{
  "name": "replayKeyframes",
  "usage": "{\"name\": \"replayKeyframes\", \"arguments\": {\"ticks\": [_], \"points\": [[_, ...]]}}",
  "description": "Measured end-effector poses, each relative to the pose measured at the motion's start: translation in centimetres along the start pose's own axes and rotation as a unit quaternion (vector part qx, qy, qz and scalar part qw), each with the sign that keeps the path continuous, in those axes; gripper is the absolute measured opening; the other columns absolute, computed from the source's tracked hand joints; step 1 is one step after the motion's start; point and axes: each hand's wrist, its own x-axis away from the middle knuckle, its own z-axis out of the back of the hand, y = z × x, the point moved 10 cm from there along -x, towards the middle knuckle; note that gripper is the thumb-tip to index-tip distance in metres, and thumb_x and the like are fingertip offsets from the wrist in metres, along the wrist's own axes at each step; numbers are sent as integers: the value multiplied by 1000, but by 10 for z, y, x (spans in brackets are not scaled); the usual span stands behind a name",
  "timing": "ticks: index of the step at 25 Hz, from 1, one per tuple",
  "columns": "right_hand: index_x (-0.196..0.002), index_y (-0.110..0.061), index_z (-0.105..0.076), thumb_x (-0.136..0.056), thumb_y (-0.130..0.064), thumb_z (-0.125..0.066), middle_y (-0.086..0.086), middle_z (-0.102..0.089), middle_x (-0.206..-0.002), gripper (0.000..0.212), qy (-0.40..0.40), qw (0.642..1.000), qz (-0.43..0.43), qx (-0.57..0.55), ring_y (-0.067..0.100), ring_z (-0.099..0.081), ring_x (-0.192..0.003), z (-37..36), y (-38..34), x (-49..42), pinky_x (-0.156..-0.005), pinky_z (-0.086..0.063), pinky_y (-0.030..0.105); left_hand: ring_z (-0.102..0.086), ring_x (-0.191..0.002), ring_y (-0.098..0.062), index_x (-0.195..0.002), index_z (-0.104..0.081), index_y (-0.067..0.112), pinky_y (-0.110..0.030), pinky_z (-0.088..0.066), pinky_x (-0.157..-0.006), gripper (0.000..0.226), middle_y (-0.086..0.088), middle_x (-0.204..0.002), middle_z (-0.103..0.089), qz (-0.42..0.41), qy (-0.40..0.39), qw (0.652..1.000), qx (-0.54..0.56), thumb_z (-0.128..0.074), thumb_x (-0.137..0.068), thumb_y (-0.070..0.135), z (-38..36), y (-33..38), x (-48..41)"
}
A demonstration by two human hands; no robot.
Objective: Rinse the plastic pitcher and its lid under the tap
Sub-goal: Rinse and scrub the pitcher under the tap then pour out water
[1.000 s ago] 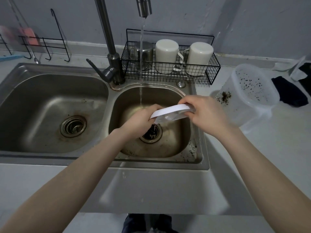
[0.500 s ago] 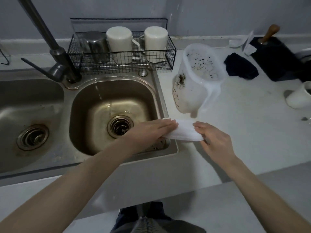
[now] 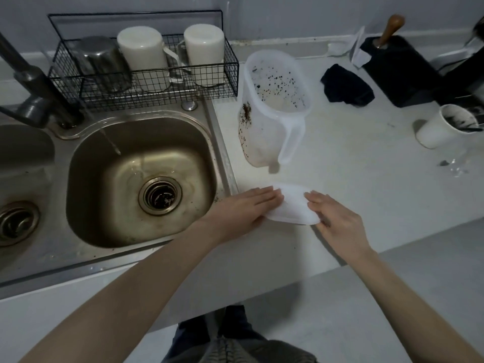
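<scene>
The white plastic lid (image 3: 290, 205) lies flat on the counter just right of the sink. My left hand (image 3: 246, 208) rests on its left edge with fingers stretched over it, and my right hand (image 3: 337, 218) holds its right edge. The translucent plastic pitcher (image 3: 272, 111) stands upright behind the lid, speckled inside with dark grounds, handle toward me. Neither hand touches the pitcher. The tap (image 3: 39, 85) at the left runs a thin stream into the right sink basin (image 3: 141, 179).
A black wire rack (image 3: 146, 66) with a steel cup and two white mugs sits behind the basin. On the counter (image 3: 366, 158) to the right lie a black cloth (image 3: 345, 85), a black tray (image 3: 400, 72) and a dirty white cup (image 3: 445, 127).
Both hands have carried the lid from under the running tap rightward out of the basin and down onto the counter in front of the pitcher. My view has swung right.
</scene>
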Motion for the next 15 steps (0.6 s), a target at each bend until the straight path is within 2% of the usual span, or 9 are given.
{"name": "replayKeyframes", "arguments": {"ticks": [3, 5, 8, 12, 13, 15], "points": [[-106, -8, -67, -71, -22, -77, 6, -65, -118, 39, -94, 995, -26, -16, 22, -60, -110, -13, 11, 3, -89, -49, 33, -46, -127, -28, -132, -46, 5, -30, -27, -105, 50, -10, -138, -49, -19, 42, 999, -16, -60, -83, 7, 9, 6, 3], [-112, -9, -65, -72, -31, -73, 4, -62, -122, 47, -135, 990, -12, -32, 20, -55, -115, -17, 9, 4, -93, -47, 33, -50, -124, -27, -128, -52, 5, -28, -34, -102, 49, -8, -135, -52, -28, 48, 998, -33, -64, -81, 9, 8, 11, 5], [-110, -7, -66, -81, -32, -59, 6, -65, -117, 39, -121, 991, -4, -53, 21, -54, -114, -13, 5, 6, -92, -45, 28, -62, -109, -23, -110, -67, 5, -31, -50, -88, 41, -6, -118, -66, -53, 99, 992, -52, -76, -70, 8, 15, 20, 9], [-98, -5, -71, -84, -21, -58, 7, -69, -108, 26, -87, 995, 6, -50, 23, -62, -107, -6, -2, 1, -87, -50, 33, -62, -109, -27, -107, -68, 4, -39, -51, -88, 35, -7, -116, -67, -47, 116, 992, -4, -73, -72, 2, 17, 16, 8], [-97, -5, -71, -85, -20, -58, 7, -70, -105, 24, -75, 995, -10, -66, 20, -63, -105, -5, -2, -3, -88, -50, 30, -60, -112, -28, -107, -68, 4, -40, -50, -91, 33, -8, -118, -66, -32, 117, 992, 22, -70, -74, 2, 19, 13, 7], [-98, -9, -69, -89, -16, -56, 0, -68, -104, 18, -45, 982, -107, -150, 8, -59, -103, -2, 3, -17, -91, -43, 16, -55, -119, -24, -108, -67, 7, -37, -45, -100, 28, -7, -122, -63, 49, 143, 983, 103, -65, -80, 3, 34, -6, 3]]}}
